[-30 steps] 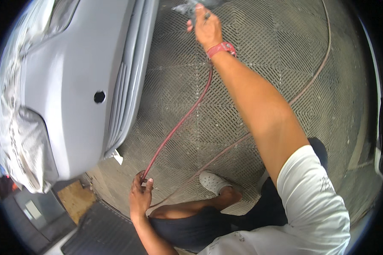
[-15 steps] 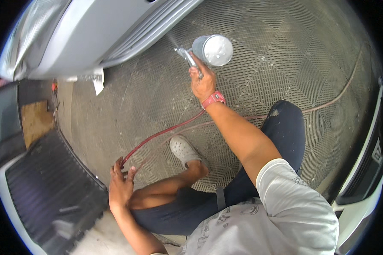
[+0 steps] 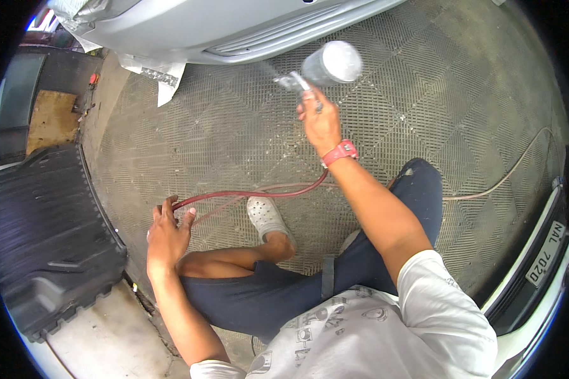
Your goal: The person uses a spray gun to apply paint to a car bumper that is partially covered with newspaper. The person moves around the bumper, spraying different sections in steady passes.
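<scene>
My right hand (image 3: 322, 126), with a red watch on its wrist, is closed around the handle of a spray gun (image 3: 293, 82), which is blurred by motion. The gun's pale, round-topped cup (image 3: 342, 62) sits at its right side. Its nozzle points up and left, just below the lower edge of a silver car bumper (image 3: 246, 38), and a faint mist shows there. A red air hose (image 3: 253, 194) runs from below my right wrist to my left hand (image 3: 169, 237), whose fingers close on it at the left, above my bent knee.
Masking paper (image 3: 168, 82) hangs from the bumper's left end. A black ribbed panel (image 3: 44, 227) lies left of me, near a brown board (image 3: 52, 117). Another vehicle's end (image 3: 537, 265) stands at the right. Pale hose (image 3: 518, 161) crosses the grid-patterned floor (image 3: 449, 95).
The view has turned, so the bumper now lies more level across the top. My right hand and the spray gun have shifted right along it. The red hose between my hands has flattened.
</scene>
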### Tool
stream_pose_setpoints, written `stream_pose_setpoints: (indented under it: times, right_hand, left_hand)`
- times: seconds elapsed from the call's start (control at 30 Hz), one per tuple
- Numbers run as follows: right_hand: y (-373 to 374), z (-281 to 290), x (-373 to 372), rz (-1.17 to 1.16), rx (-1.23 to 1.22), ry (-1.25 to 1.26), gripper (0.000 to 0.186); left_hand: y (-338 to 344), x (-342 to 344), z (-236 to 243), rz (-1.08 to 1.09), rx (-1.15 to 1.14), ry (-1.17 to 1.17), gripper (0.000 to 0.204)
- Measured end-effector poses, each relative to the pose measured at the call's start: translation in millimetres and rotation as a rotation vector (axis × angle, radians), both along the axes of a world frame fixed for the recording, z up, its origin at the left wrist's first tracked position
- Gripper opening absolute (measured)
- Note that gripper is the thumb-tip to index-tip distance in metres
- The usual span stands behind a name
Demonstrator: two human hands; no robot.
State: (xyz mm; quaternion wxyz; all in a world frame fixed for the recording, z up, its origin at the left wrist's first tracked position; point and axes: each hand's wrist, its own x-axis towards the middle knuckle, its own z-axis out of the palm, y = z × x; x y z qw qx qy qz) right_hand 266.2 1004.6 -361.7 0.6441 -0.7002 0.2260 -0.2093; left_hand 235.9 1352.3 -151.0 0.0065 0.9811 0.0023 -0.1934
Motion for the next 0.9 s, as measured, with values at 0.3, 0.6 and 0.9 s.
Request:
stream_pose_setpoints:
  times: [0.3, 0.6, 0.9]
  right_hand:
    - [-163.0, 22.0, -28.5, -0.373, -0.077, -0.017, 0.047]
    - [-235.3, 84.4, -13.4, -0.481, -0.314, -0.03, 0.06]
    - [-129.5, 102.6, -12.4, -0.142, -0.166, 0.06, 0.048]
  left_hand:
    - [-52.1, -10.3, 6.3, -0.279, -0.123, 0.125, 0.065]
    - [-54.0, -12.3, 10.4, -0.271, -0.328, 0.111, 0.067]
    - [-28.1, -2.7, -1.1, -0.224, -0.084, -0.058, 0.062]
